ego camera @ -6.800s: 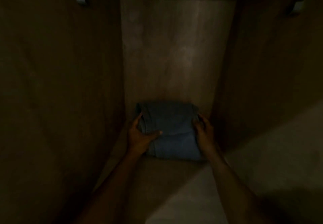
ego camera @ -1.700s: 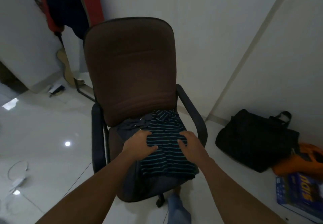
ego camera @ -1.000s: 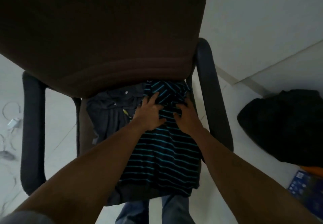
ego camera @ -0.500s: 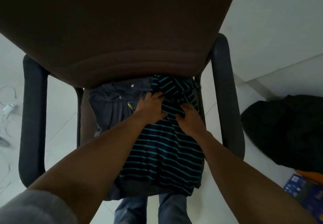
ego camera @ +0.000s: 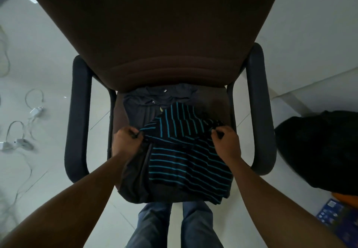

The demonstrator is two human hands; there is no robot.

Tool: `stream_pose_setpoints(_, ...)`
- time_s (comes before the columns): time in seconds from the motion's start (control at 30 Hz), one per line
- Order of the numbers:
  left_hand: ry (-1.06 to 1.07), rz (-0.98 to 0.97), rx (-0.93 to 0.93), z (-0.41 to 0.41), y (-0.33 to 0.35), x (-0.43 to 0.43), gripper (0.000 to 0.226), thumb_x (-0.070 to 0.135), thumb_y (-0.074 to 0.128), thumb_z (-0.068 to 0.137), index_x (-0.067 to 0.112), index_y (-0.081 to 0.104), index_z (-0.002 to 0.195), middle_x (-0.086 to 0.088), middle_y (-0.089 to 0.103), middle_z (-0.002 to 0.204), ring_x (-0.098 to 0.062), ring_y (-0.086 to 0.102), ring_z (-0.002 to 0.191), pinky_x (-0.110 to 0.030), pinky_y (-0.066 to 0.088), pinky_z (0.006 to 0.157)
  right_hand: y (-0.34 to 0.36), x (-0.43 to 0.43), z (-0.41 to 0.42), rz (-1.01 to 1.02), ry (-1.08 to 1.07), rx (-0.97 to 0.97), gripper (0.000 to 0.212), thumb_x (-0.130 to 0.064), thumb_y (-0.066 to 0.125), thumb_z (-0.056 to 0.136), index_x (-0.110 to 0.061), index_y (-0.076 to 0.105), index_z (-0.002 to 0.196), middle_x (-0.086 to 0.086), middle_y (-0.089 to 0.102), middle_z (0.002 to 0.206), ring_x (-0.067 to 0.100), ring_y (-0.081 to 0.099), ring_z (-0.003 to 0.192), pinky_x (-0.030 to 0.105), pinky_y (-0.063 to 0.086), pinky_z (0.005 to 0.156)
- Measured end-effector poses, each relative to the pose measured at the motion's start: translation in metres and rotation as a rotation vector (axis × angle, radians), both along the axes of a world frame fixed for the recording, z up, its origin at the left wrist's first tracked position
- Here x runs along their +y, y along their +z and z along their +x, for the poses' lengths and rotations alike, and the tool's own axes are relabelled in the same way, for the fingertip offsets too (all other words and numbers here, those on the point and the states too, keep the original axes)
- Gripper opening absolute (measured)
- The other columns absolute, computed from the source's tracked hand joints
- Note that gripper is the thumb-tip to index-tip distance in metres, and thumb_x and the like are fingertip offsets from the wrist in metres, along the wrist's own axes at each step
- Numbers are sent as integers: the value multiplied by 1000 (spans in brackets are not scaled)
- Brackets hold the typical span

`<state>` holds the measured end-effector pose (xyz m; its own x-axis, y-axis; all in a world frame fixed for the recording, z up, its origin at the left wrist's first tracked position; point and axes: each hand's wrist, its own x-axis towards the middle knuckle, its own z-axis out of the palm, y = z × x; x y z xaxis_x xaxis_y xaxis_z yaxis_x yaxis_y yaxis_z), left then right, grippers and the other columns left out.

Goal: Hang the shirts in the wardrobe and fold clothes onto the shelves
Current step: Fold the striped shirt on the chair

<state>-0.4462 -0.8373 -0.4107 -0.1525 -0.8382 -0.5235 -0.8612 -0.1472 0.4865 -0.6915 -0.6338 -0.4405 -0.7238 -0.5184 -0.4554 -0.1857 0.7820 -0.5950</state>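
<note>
Both hands have slid apart since half a second ago. Back then they lay close together on top of the striped shirt. Now each one is at a side of it. The left hand point(ego camera: 126, 141) pinches the left edge of the striped shirt point(ego camera: 184, 162), with its fingers point(ego camera: 133, 131) curled tight on the cloth. The right hand point(ego camera: 225, 143) pinches the right edge the same way, fingers point(ego camera: 217, 132) curled on the cloth. The top part of the shirt is bunched up between the two hands, and its stripes run a different way from the stripes below.

The striped shirt lies on the seat of the brown chair point(ego camera: 155, 34), and its bottom end hangs over the front of the seat. A dark grey piece of clothing point(ego camera: 147, 102) lies under it and sticks out at the back and on the left. The person's legs point(ego camera: 174, 226) in blue jeans stand just in front of the chair. A black bag point(ego camera: 319, 151) sits on the floor to the right. White cables point(ego camera: 29, 112) lie on the floor to the left.
</note>
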Motion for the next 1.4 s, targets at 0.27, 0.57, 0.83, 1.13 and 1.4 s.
stream_pose_setpoints(0.27, 332, 133, 15, -20, -9, 9, 19, 26, 65, 90, 11, 72, 81, -11, 72, 88, -30, 68, 90, -32, 51, 80, 0, 5, -2, 87, 66, 10, 30, -32, 64, 93, -11, 71, 113, 6, 63, 121, 25, 60, 112, 31, 47, 90)
stream_pose_setpoints(0.57, 481, 348, 419, -66, 13, 19, 23, 13, 57, 98, 12, 42, 115, -10, 60, 102, -26, 68, 82, -46, 62, 70, 22, -34, 53, -52, 468, -97, 41, -42, 72, 85, -21, 61, 118, -6, 52, 123, 12, 54, 112, 32, 51, 93)
stream_pose_setpoints(0.83, 424, 378, 503, -73, 32, 20, 16, 7, 51, 101, 6, 64, 109, -17, 72, 106, -21, 72, 86, -31, 60, 72, 6, -44, 96, 230, 582, -87, 70, -56, 66, 84, -34, 42, 146, -6, 9, 163, 23, 2, 151, 62, 10, 119)
stream_pose_setpoints(1.13, -421, -85, 109, -50, 25, 15, 56, 12, 81, 76, 9, 61, 128, -11, 49, 124, -26, 57, 111, -32, 47, 99, 23, -23, 85, -124, 308, -86, 56, -16, 71, 89, -14, 46, 139, -1, 36, 144, 1, 45, 117, 4, 29, 103)
stream_pose_setpoints(1.4, -692, -436, -42, -42, 40, 15, 26, 44, 71, 86, 19, 77, 92, -2, 53, 110, -28, 47, 105, -48, 42, 87, 46, -9, 61, -184, 328, -15, 50, 1, 51, 95, -23, 38, 137, -5, 29, 141, -4, 39, 108, -3, 27, 94)
